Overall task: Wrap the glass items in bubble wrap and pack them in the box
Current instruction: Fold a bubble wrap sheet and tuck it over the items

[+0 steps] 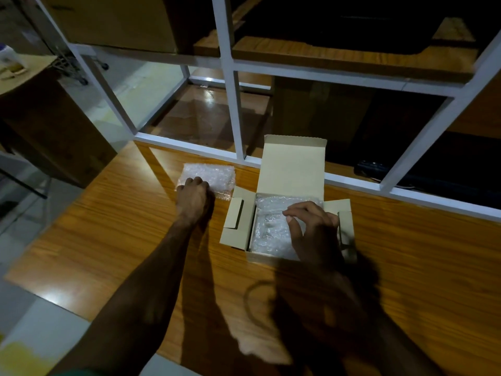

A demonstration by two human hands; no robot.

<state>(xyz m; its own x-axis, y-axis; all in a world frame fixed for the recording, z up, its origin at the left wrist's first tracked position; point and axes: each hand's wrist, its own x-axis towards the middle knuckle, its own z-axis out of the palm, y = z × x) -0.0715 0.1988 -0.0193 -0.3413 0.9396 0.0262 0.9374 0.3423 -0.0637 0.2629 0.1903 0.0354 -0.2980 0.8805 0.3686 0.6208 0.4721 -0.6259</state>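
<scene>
A small cardboard box (291, 169) stands open on the wooden table, its lid upright and side flaps spread. Inside lies a bubble-wrapped bundle (268, 229). My right hand (311, 229) hovers over the box's right half with loosely bent fingers, fingertips at the bundle; it grips nothing that I can see. Left of the box a second bubble-wrapped bundle (211, 176) lies on the table. My left hand (193, 196) sits at its near edge with fingers curled onto the wrap.
The wooden table (113, 234) ends at the left and near edges, with floor below. A white metal shelf frame (233, 104) rises right behind the box and bundle. Cardboard boxes (113, 20) fill the shelves above.
</scene>
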